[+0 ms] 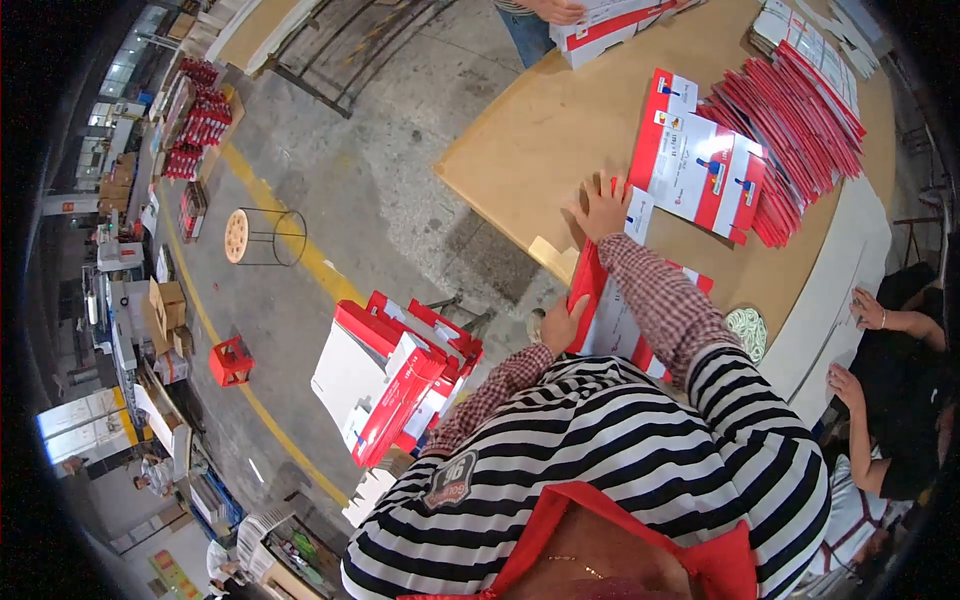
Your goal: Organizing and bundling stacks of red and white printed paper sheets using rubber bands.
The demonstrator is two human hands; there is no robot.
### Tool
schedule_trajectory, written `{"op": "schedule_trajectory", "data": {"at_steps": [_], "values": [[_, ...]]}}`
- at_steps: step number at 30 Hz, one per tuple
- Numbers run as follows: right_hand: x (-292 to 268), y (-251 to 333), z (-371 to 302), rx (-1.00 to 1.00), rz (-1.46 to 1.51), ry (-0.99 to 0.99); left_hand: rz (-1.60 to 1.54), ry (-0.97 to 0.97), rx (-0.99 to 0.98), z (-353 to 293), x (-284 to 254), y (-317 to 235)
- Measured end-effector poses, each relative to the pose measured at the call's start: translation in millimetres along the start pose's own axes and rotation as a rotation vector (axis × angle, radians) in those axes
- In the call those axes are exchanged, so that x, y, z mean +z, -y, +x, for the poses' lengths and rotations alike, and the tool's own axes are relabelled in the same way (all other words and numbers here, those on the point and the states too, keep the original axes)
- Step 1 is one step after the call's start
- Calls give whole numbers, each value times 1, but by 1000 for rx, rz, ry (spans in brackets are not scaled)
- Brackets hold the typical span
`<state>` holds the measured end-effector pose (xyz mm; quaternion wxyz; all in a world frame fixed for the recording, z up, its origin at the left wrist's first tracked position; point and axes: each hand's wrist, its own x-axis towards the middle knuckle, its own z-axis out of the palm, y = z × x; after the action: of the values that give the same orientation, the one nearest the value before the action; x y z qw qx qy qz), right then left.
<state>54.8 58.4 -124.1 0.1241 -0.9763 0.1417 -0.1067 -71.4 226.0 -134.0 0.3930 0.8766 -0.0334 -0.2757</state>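
Note:
A red-and-white printed carton (615, 318) lies in front of me at the near edge of the table, partly folded, with a red side wall turned up. My left hand (566, 325) is closed round its near left edge, thumb on the red wall. At the carton's far end, my right hand (603, 212) rests with fingers spread, touching the end by a white flap. Just beyond it a flat printed carton blank (690, 170) lies face up. To its right leans a fanned stack of red-and-white blanks (790, 140). My right forearm hides part of the carton.
Left of the table stands a pile of red-and-white cartons (385, 375). A coil of pale cord (746, 332) lies on the brown tabletop (520, 140). Another person's hand (558, 10) holds a carton at the far side; a co-worker's hands (848, 385) are at the right. A wire-framed stool (265, 237) and red stool (231, 361) stand on the floor.

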Motion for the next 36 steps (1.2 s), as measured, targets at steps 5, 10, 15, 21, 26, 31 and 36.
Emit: {"op": "schedule_trajectory", "data": {"at_steps": [5, 10, 15, 21, 26, 31, 36], "values": [[20, -6, -3, 12, -46, 17, 3, -10, 56, 10, 8, 9], [14, -1, 4, 14, -41, -5, -43, 134, 24, 16, 1, 8], [20, 0, 4, -1, -29, 19, -104, 103, 55, 14, 2, 15], [32, -12, 1, -40, -239, -12, 5, 178, 93, 18, -21, -18], [33, -3, -1, -112, -205, -45, -258, 183, -269, 24, -9, -26], [46, -76, 19, -124, 26, 30, -303, 98, -72, 19, -4, -34], [-116, -76, -20, 129, 931, 65, -482, -62, -115, -37, -31, -30]]}}
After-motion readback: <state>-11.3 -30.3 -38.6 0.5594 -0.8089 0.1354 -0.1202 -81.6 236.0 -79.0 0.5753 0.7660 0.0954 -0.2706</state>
